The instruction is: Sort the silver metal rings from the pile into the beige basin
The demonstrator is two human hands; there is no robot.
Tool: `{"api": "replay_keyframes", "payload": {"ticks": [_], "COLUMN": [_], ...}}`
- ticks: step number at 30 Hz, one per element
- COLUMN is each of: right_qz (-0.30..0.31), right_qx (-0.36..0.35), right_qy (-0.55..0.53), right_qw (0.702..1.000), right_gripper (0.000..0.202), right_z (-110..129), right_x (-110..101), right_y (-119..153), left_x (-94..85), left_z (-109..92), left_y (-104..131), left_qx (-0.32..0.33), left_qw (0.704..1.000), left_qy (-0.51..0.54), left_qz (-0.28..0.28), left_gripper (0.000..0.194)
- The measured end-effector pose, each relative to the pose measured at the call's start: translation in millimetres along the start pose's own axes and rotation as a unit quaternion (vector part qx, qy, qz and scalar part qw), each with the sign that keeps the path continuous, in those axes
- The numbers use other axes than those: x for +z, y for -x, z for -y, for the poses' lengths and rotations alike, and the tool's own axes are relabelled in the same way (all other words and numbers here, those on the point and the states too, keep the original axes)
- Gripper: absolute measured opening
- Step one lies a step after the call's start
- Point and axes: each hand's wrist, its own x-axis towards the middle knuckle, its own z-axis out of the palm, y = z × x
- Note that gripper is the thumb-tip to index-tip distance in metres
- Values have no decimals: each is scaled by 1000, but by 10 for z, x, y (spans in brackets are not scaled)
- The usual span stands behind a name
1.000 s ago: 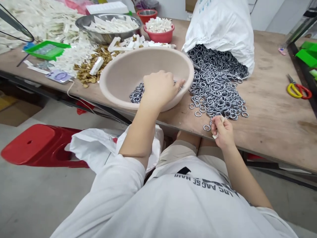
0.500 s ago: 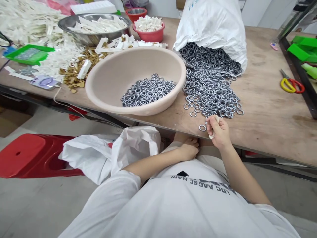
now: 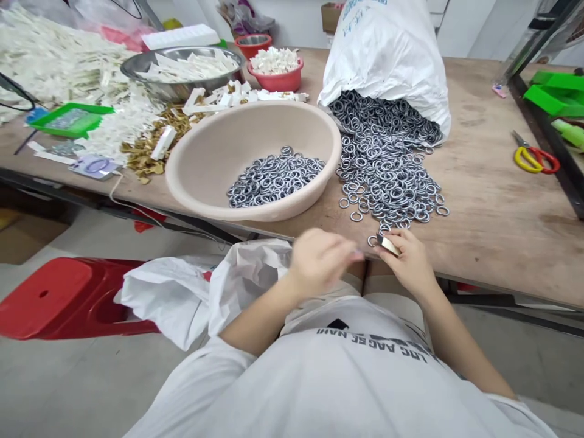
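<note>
My right hand [image 3: 407, 258] is closed on a small block [image 3: 389, 245], dark at one end and cream along its side, at the table's front edge. Just beyond it lies a spread pile of grey metal rings [image 3: 387, 176], spilling from a white sack [image 3: 387, 55]. Blurred by motion, my left hand [image 3: 322, 258] is in front of the table edge, left of the right hand; its fingers are too smeared to read. A large beige basin [image 3: 205, 146] stands to the left of the pile, with more rings [image 3: 276, 176] inside.
Scissors [image 3: 535, 155] with red and yellow handles lie at the right, near green trays [image 3: 554, 91]. White and brass-coloured parts, a steel bowl [image 3: 176, 88] and a red bowl [image 3: 278, 81] occupy the left and back. A red stool [image 3: 59, 295] and white bag [image 3: 168, 298] are below.
My left hand has risen from my lap toward the table edge. The block in my right hand has turned, so its dark end shows. The view has shifted slightly.
</note>
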Motion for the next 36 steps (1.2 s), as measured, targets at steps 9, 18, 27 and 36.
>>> {"api": "replay_keyframes", "payload": {"ticks": [9, 18, 27, 36], "right_qz": [25, -29, -99, -20], "right_qx": [-30, 31, -19, 12], "right_qy": [188, -129, -214, -321], "right_qw": [981, 991, 972, 947], "right_gripper": [17, 23, 28, 26], "right_z": [-71, 105, 237, 89], "right_x": [76, 98, 156, 45], "right_y": [188, 136, -3, -285], "left_x": [-461, 199, 622, 749], "left_z": [480, -117, -166, -62], "left_y": [-395, -125, -216, -347], "left_qx": [-219, -155, -401, -445], "left_qw": [955, 964, 698, 567], "left_qy": [-187, 164, 586, 683], "left_qz": [-70, 138, 93, 114], "left_gripper": [39, 31, 48, 37]}}
